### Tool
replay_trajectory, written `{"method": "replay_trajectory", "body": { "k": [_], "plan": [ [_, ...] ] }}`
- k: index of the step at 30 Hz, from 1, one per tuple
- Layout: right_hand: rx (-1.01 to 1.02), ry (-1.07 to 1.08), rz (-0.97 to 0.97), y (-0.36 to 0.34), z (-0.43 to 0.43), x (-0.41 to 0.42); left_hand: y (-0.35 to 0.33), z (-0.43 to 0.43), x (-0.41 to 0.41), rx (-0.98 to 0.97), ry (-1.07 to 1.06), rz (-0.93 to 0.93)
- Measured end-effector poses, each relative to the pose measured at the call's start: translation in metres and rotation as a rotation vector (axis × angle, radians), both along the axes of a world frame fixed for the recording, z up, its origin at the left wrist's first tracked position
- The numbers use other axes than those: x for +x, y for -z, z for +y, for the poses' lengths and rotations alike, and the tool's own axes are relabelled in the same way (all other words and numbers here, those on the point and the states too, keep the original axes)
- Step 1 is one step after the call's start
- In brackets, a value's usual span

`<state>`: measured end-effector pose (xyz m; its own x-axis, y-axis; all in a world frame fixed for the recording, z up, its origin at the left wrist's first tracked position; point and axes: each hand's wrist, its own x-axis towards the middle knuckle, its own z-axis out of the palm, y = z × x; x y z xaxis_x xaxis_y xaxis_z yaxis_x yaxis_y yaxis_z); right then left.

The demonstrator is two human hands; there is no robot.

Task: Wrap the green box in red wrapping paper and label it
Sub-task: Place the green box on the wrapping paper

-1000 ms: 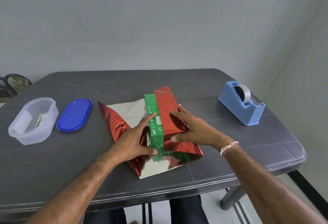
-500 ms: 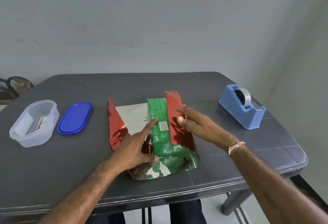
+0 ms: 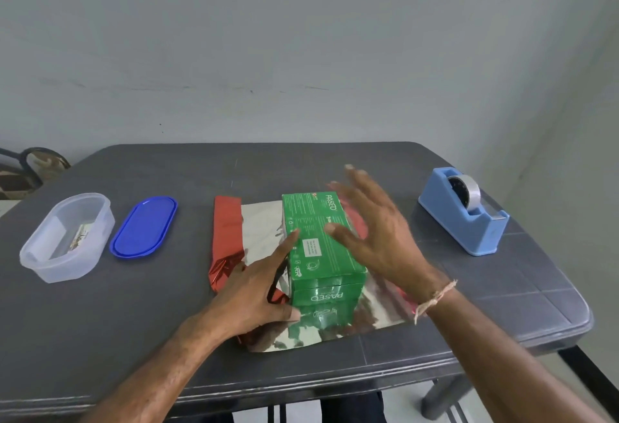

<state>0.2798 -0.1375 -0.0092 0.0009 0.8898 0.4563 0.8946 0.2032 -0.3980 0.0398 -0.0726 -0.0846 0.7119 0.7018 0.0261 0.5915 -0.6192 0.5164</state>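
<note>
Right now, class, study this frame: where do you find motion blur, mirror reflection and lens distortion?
Head view: the right hand is smeared by motion blur, worst at the fingers, while the left hand is sharp. Head view: the paper shows its silver side, which mirrors the box in green. Head view: the near edge of the table curves, likely wide-angle distortion.

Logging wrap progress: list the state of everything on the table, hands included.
green box: lying flat, unwrapped
wrapping paper: spread silver side up under the box, left edge curled up
left hand: open, touching the box's left side
right hand: open, blurred, over the box
clear container: lid off
blue lid: flat beside it
tape dispenser: upright, roll loaded
</note>
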Motion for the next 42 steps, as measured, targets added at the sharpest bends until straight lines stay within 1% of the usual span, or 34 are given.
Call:
{"method": "replay_trajectory", "body": {
  "k": [1, 2, 3, 4, 5, 6, 8, 10, 13, 15, 17, 18, 19, 21, 23, 24, 26, 27, 30, 32, 34, 36, 39, 42],
  "plan": [
    [-0.045, -0.099, -0.028, -0.006, -0.001, -0.007, 0.001, 0.0, 0.0, -0.003, -0.018, 0.014],
    [-0.143, -0.156, -0.063, -0.01, -0.001, -0.013, 0.001, 0.001, 0.0, -0.018, -0.037, 0.027],
    [-0.249, -0.163, -0.103, -0.008, 0.003, -0.015, 0.0, 0.001, -0.001, -0.026, -0.054, 0.034],
    [-0.326, -0.136, -0.127, -0.005, 0.008, -0.014, -0.001, 0.003, -0.003, -0.01, -0.074, 0.041],
    [-0.39, -0.09, -0.112, -0.002, 0.012, -0.011, -0.004, 0.005, -0.005, 0.026, -0.097, 0.048],
    [-0.451, -0.048, -0.068, 0.002, 0.016, -0.007, -0.008, 0.007, -0.006, 0.064, -0.118, 0.053],
    [-0.509, -0.027, 0.011, 0.008, 0.02, 0.0, -0.015, 0.015, -0.006, 0.117, -0.153, 0.002],
    [-0.502, -0.052, 0.053, 0.011, 0.02, 0.004, -0.023, 0.027, -0.003, 0.105, -0.148, -0.01],
    [-0.489, -0.088, 0.046, 0.009, 0.019, 0.007, -0.03, 0.048, -0.004, 0.048, -0.119, 0.048],
    [-0.5, -0.117, 0.05, 0.01, 0.021, 0.012, -0.03, 0.057, -0.003, -0.004, -0.126, -0.029],
    [-0.531, -0.162, 0.071, 0.012, 0.023, 0.02, -0.024, 0.059, 0.001, -0.003, -0.172, -0.106],
    [-0.555, -0.19, 0.09, 0.013, 0.024, 0.024, -0.019, 0.061, 0.002, 0.023, -0.186, -0.086],
    [-0.566, -0.216, 0.125, 0.013, 0.024, 0.027, -0.013, 0.061, 0.004, 0.047, -0.188, -0.024],
    [-0.496, -0.223, 0.271, 0.014, 0.025, 0.028, -0.004, 0.061, 0.006, 0.084, -0.187, 0.115],
    [-0.403, -0.088, 0.437, 0.021, 0.026, 0.025, -0.006, 0.059, 0.005, 0.086, -0.207, 0.147],
    [-0.423, -0.036, 0.517, 0.025, 0.028, 0.023, -0.008, 0.059, 0.004, 0.075, -0.212, 0.144],
    [-0.545, -0.075, 0.694, 0.034, 0.03, 0.022, -0.012, 0.063, -0.001, 0.039, -0.2, 0.202],
    [-0.588, -0.097, 0.735, 0.038, 0.032, 0.025, -0.013, 0.067, -0.006, 0.015, -0.189, 0.259],
    [-0.659, -0.156, 0.702, 0.033, 0.033, 0.031, -0.018, 0.08, -0.019, -0.045, -0.186, 0.368],
    [-0.704, -0.181, 0.691, 0.03, 0.033, 0.031, -0.016, 0.083, -0.017, -0.054, -0.232, 0.358],
    [-0.738, -0.18, 0.688, 0.028, 0.032, 0.026, -0.009, 0.082, -0.01, -0.023, -0.314, 0.322],
    [-0.733, -0.165, 0.687, 0.028, 0.032, 0.021, -0.001, 0.083, -0.002, -0.001, -0.341, 0.34],
    [-0.718, -0.153, 0.767, 0.031, 0.026, 0.014, 0.0, 0.093, -0.003, 0.019, -0.309, 0.411],
    [-0.675, -0.137, 0.787, 0.038, 0.021, 0.007, -0.007, 0.109, -0.004, 0.008, -0.251, 0.46]
  ]
}}
